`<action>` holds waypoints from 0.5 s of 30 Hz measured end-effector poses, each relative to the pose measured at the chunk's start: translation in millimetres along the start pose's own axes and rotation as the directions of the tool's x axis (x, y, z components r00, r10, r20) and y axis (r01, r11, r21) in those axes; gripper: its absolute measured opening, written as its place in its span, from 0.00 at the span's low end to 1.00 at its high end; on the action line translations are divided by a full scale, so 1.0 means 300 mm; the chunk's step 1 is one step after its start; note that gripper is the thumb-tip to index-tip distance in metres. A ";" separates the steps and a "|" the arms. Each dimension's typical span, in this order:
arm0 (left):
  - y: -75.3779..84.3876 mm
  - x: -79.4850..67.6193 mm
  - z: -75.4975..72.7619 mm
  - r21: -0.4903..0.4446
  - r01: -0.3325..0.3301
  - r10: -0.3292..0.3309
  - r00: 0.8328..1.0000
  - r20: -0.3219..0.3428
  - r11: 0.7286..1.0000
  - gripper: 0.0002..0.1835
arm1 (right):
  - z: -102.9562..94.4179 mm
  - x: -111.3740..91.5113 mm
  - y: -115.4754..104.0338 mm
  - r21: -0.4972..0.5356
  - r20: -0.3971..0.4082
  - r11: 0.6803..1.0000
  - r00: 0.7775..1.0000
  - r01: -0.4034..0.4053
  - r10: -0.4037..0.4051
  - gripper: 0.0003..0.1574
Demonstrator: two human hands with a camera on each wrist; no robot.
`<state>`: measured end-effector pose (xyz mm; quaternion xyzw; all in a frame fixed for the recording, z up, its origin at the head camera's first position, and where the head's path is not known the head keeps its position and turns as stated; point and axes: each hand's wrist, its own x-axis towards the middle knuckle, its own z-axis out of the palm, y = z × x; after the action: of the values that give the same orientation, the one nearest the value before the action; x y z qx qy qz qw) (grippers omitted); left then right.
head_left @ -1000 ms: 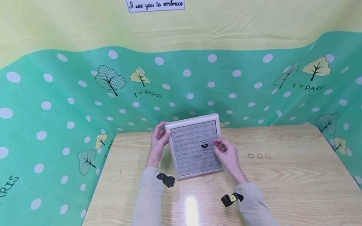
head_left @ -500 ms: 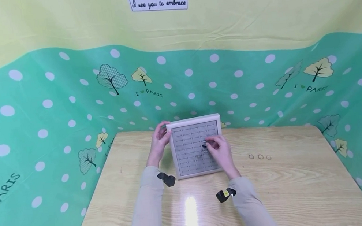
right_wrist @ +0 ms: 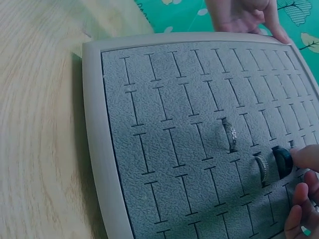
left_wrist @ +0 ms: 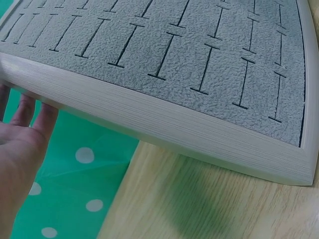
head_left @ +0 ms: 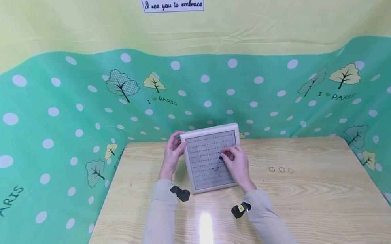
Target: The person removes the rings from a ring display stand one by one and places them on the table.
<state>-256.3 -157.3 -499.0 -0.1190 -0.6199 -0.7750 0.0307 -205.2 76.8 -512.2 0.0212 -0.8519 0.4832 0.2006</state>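
A framed ring display tray [head_left: 196,163] with a grey slotted pad leans upright on the table. My left hand [head_left: 173,156] grips its upper left edge, fingers behind the frame. My right hand [head_left: 237,165] has thumb and index finger together at a slot right of the pad's middle, pinching a ring mostly hidden by the fingertips. Just below that slot sits a black ring [right_wrist: 283,163], very close to a fingertip. Silver rings [right_wrist: 262,169] stand in slots nearby, one of them, a twisted silver ring [right_wrist: 230,135], a column to the left.
Several loose rings [head_left: 281,170] lie in a row on the wooden table [head_left: 325,196], right of the tray. A green and yellow printed cloth [head_left: 205,81] hangs behind and at the sides. Each wrist wears a black camera [head_left: 181,194].
The right hand has moved left from the tray's right side onto the slot above the black ring, then stayed there. The left hand and tray hold nearly still.
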 end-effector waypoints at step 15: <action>0.004 -0.003 0.009 0.025 0.013 -0.012 1.000 -0.024 1.000 0.21 | -0.020 -0.004 0.002 0.083 0.072 0.996 0.997 0.008 -0.014 0.06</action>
<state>-254.8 -155.1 -497.6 -0.1056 -0.6298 -0.7687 0.0347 -202.3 82.0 -510.2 0.0517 -0.8377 0.5160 0.1714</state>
